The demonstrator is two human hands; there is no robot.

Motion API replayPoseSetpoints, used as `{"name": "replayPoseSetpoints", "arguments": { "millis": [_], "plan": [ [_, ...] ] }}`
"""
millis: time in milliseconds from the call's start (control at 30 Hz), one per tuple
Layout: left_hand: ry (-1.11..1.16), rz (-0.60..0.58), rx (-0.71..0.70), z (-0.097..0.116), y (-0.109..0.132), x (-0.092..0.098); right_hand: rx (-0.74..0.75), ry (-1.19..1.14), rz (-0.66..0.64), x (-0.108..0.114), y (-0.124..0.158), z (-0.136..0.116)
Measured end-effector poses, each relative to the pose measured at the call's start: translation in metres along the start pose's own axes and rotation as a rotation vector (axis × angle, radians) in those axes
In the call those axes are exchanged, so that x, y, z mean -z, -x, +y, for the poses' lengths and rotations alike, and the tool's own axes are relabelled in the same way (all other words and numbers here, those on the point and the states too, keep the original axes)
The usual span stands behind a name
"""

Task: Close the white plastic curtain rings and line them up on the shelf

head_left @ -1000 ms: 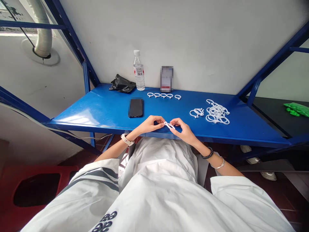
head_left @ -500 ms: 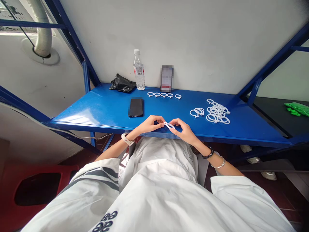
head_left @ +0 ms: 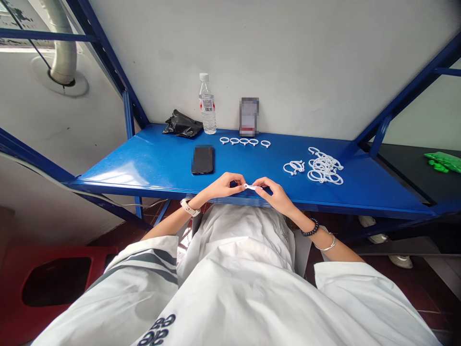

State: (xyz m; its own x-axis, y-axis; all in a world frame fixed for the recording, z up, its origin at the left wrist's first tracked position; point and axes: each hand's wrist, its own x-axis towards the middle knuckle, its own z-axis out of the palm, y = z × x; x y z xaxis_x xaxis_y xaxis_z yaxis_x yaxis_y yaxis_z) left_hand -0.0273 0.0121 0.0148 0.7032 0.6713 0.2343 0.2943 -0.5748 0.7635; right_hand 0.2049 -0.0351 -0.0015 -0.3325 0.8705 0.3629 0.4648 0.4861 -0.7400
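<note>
Just above the front edge of the blue table (head_left: 158,158), a white plastic ring (head_left: 252,187) is held between my hands. My left hand (head_left: 228,184) pinches its left end, where a small loop or tab shows. The thumb and fingers of my right hand (head_left: 272,193) grip the other end. Seen nearly edge-on, the ring looks thin. Behind it stands a row of several closed rings (head_left: 244,142). Off to the right lie a small cluster of white rings (head_left: 294,167) and a larger heap of rings (head_left: 325,166), some of them open.
A black phone (head_left: 203,160) lies left of centre. Along the wall are a black plastic bag (head_left: 182,125), a water bottle (head_left: 208,108) and an upright phone (head_left: 249,117). Blue frame posts (head_left: 406,86) flank the table. A green bag (head_left: 444,162) lies on a dark surface at right.
Between my fingers the ring has turned from showing its opening to nearly edge-on. Both hands stay in about the same place, and the other rings have not moved.
</note>
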Motion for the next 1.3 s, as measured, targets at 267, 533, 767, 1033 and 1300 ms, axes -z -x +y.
{"name": "replayPoseSetpoints", "arguments": {
  "millis": [267, 533, 767, 1033, 1300],
  "plan": [
    [-0.002, 0.001, -0.032, 0.0036, 0.0001, -0.0001, 0.007, 0.018, -0.009, 0.0004, 0.0008, -0.0002],
    [-0.012, -0.001, -0.038, 0.0037, 0.0001, -0.0004, 0.025, 0.047, -0.022, 0.0013, 0.0013, -0.0019],
    [-0.016, 0.015, -0.028, 0.0053, -0.0001, -0.0002, 0.036, 0.068, -0.017, 0.0014, 0.0016, -0.0012],
    [-0.002, 0.019, -0.042, 0.0042, -0.0006, -0.0006, 0.05, 0.078, -0.015, 0.0009, 0.0008, -0.0019],
    [-0.027, 0.02, -0.043, 0.0043, -0.001, -0.0007, 0.067, 0.073, -0.035, 0.002, 0.0016, -0.0025]
  ]
}}
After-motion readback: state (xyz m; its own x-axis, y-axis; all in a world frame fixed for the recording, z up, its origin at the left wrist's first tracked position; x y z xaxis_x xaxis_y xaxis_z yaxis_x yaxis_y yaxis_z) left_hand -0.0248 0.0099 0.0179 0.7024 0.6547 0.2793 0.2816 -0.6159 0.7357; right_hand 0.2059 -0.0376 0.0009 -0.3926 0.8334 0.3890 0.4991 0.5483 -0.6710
